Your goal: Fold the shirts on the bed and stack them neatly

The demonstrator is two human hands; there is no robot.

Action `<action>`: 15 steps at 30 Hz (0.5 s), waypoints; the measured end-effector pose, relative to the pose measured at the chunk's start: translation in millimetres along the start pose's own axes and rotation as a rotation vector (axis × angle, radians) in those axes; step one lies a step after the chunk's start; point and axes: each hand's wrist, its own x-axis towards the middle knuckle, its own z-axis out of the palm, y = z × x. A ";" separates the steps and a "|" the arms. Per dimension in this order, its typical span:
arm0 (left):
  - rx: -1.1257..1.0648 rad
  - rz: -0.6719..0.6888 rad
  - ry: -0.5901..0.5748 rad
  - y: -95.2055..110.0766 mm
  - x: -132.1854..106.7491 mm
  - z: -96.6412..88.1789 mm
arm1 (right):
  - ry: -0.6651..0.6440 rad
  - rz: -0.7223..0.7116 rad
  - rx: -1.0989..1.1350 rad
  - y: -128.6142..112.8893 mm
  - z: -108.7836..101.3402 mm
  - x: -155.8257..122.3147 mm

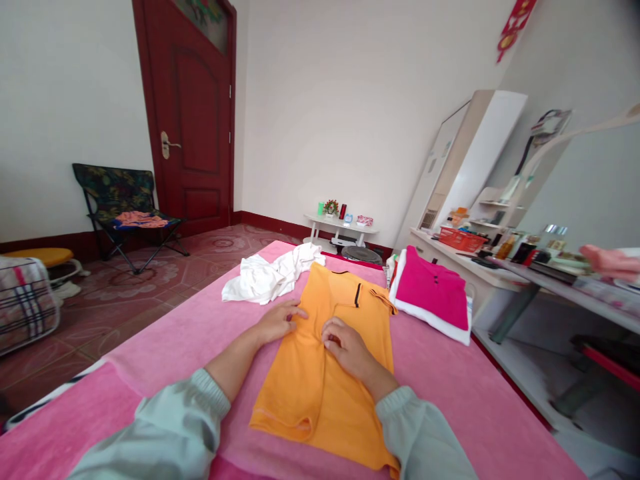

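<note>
An orange polo shirt [320,387] lies partly folded on the pink bed cover [165,353], collar pointing away from me. My left hand [277,322] rests on the shirt's left edge with fingers pinched on the fabric. My right hand [345,343] sits on the middle of the shirt, fingers curled and gripping a fold. A crumpled white garment [270,273] lies beyond my left hand. To the right sits a folded stack with a magenta shirt [433,293] on top.
A folding chair [125,207] with clothes stands by the red door [193,113]. A small white table [343,230] stands by the far wall. At the right runs a cluttered desk [500,267] with a red basket [463,239]. A checked bundle [25,300] sits at the left.
</note>
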 end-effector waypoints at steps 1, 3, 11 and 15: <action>0.007 0.003 0.009 -0.1 0.5 0.7 | 0.001 -0.010 0.017 0.6 -0.5 -0.2; 0.024 0.011 0.029 0.2 0.6 1.6 | 0.006 -0.015 0.053 2.2 -1.2 -0.6; 0.118 0.171 0.135 21.5 -8.8 -0.8 | 0.069 0.072 0.020 9.5 0.2 -0.9; 0.145 0.231 0.098 34.3 -12.5 -1.3 | 0.093 0.041 -0.083 9.2 -2.0 0.2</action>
